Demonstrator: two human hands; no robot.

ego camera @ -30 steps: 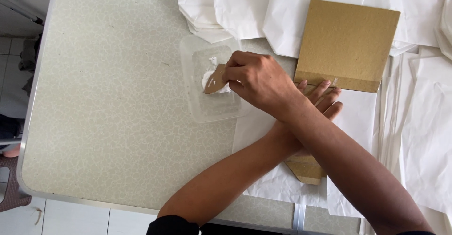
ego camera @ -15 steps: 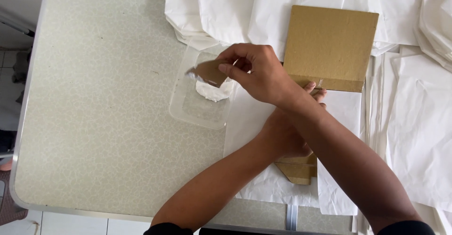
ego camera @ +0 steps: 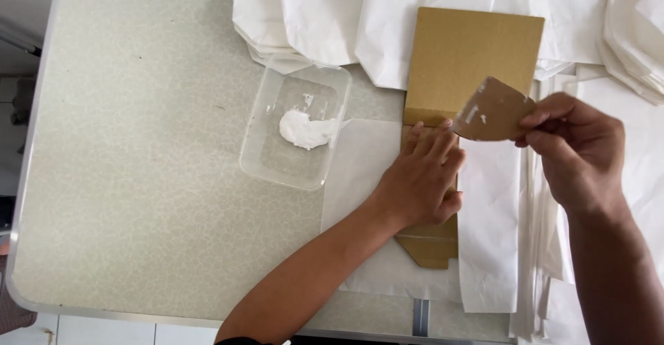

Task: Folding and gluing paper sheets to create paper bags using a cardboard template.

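Observation:
My left hand [ego camera: 420, 179] lies flat, fingers spread, on a narrow brown cardboard strip [ego camera: 430, 245] that rests on white paper [ego camera: 487, 241]. My right hand [ego camera: 577, 151] pinches a small brown cardboard scrap [ego camera: 492, 110] smeared with a little white paste, held just above the paper at the lower edge of a large brown cardboard sheet [ego camera: 474, 54]. To the left stands a clear plastic tray [ego camera: 266, 162] with a blob of white paste [ego camera: 304, 129] in it; neither hand touches it.
The pale speckled table [ego camera: 131, 165] runs left to a metal edge. Stacks of white paper bags [ego camera: 325, 13] lie along the back and down the right side [ego camera: 636, 54]. A tiled floor shows past the table's near edge.
My right hand has lifted the cardboard scrap off the paste tray and carried it right, over the paper. It no longer crosses over my left arm. The view has shifted.

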